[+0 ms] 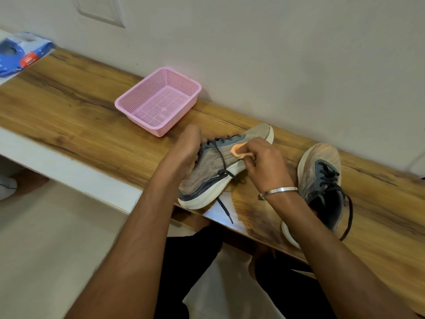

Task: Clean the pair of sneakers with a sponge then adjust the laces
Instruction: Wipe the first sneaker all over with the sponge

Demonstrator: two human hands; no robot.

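The fingers (255, 155) of the right hand (264, 164) are curled round a small orange sponge (307, 151), pinching it so that only its rounded front end shows, and that end is pressed to the side of the nearer sneaker (216, 166). The left hand (186, 150) grips the same sneaker at its collar, thumb side toward the camera, with its fingertips hidden inside or behind the opening.

This sneaker lies tipped on its side on the bench (92, 116), toe pointing away toward the wall. Its upper is a greyish-brown knit with a dark blue-grey band along the heel and eyelets, and the thick white sole looks scuffed and dingy. The dark laces (222, 162) are loose, and one end trails over the front edge of the bench.

The second sneaker (322, 176) stands upright just to the right, partly behind the right forearm, with the same colours and its laces undone in a long loop. A metal bangle (278, 191) sits on the right wrist.

Farther left, against the wall, sits a pink perforated basket (158, 101). A blue and red packet (20, 54) lies at the far left end.
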